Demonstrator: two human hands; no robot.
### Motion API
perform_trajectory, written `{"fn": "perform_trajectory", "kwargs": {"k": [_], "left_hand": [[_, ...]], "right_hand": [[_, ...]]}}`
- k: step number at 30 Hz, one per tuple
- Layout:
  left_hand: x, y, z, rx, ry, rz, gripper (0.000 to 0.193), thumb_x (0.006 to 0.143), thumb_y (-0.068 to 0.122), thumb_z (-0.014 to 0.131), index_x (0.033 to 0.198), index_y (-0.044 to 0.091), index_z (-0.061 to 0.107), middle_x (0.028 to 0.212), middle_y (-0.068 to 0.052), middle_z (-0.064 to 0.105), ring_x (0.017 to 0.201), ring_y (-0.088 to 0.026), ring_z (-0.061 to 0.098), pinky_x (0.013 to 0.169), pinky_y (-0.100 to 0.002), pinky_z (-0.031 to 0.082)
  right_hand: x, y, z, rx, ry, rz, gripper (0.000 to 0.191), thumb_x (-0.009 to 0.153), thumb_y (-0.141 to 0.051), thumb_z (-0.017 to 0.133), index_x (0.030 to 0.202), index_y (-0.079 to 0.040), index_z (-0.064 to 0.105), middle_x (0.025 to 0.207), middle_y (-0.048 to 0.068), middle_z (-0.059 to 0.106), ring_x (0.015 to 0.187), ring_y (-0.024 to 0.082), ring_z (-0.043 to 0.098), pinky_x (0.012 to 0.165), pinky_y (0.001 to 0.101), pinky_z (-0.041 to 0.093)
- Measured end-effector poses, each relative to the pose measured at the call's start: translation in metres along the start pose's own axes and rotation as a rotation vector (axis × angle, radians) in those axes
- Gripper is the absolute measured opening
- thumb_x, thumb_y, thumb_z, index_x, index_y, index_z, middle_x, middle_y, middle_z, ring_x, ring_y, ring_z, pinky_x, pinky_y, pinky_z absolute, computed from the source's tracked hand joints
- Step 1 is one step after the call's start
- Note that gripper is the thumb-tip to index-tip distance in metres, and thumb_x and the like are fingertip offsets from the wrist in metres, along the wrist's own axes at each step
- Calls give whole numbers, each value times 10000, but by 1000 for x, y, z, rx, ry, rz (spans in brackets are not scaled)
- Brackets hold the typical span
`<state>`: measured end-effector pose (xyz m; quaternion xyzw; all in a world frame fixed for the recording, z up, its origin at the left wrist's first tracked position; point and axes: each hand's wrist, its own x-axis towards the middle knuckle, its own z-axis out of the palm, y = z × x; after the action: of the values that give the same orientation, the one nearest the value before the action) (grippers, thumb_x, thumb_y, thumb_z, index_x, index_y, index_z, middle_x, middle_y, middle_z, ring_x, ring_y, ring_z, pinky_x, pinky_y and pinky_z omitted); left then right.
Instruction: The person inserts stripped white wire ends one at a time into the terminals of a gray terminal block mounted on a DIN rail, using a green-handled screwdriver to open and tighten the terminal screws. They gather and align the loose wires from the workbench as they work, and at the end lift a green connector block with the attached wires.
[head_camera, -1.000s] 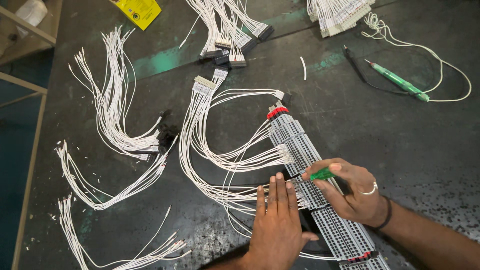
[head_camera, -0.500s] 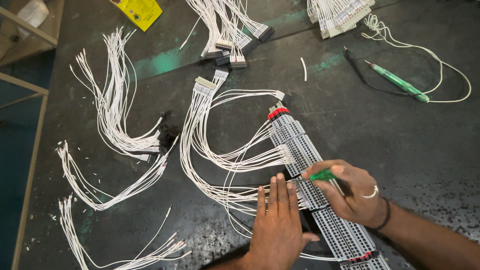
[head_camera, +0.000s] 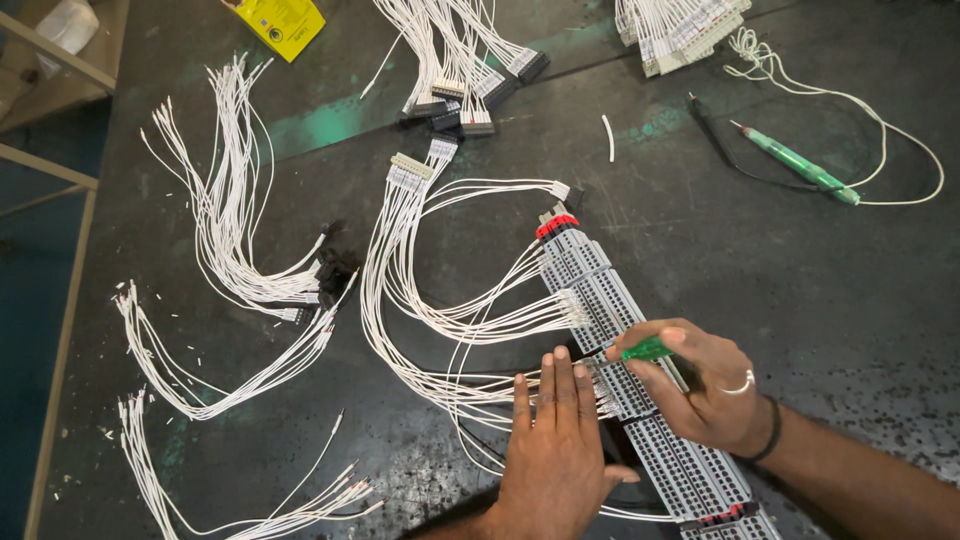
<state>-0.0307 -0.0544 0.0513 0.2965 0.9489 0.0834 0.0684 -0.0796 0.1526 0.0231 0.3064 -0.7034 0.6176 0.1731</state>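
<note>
A long grey terminal strip lies slanted near the table's front edge, white wires looping out from its left side. The right hand pinches a green screwdriver over the strip. The left hand lies flat, fingers pressed together, on the wires just beside it. Another green tool lies toward the far right corner.

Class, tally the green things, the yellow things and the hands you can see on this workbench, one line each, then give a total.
Green tools: 2, one in the right hand at, one lying on the table at
Yellow packets: 1
Hands: 2, the left hand lies flat on the white wires
Total: 5
</note>
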Motion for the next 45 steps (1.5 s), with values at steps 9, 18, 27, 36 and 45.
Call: {"fn": "perform_trajectory", "kwargs": {"k": [9, 18, 27, 36, 45], "left_hand": [[2, 1, -2, 4, -32, -2, 1212, 712, 688, 718, 1429, -212, 338, 1518, -469, 248, 1471, -529, 225, 1119, -708, 175], [2, 1, -1, 15, -29, 0, 1216, 709, 688, 712, 1432, -213, 330, 1522, -463, 248, 1471, -524, 229, 1118, -706, 177], [2, 1, -2, 12, -40, -10, 1216, 706, 688, 710, 1437, -206, 330, 1525, -457, 242, 1471, -524, 229, 1112, -709, 177], [2, -1, 0, 17, -51, 10, 1200, 741, 698, 693, 1433, -209, 323, 1520, -470, 233, 1470, -537, 213, 1105, -721, 172], [1, 0, 1, 29, -15, 5, 1212, 716, 696, 697, 1451, -196, 331, 1532, -446, 264, 1482, -511, 238, 1125, -707, 182]], "right_hand": [[-1, 0, -2, 35, -8, -13, 819, 924, 91, 650, 1577, -256, 300, 1176, 222, 699, 1019, 271, 788, 858, 382, 671], [-2, -2, -5, -20, 7, -33, 809, 922, 75, 647, 1578, -244, 296, 1164, 218, 704, 997, 260, 789, 852, 381, 663], [1, -3, -2, -15, -29, -41, 785, 924, 73, 661, 1563, -222, 313, 1098, 203, 735, 978, 272, 800, 818, 357, 662], [2, -2, -6, 6, -48, -45, 786, 916, 67, 675, 1557, -191, 301, 1075, 200, 747, 945, 257, 809, 760, 340, 673], [3, -5, -7, -31, -54, -60, 769, 901, 44, 692, 1543, -179, 332, 1021, 177, 755, 897, 253, 808, 724, 331, 657]]}}
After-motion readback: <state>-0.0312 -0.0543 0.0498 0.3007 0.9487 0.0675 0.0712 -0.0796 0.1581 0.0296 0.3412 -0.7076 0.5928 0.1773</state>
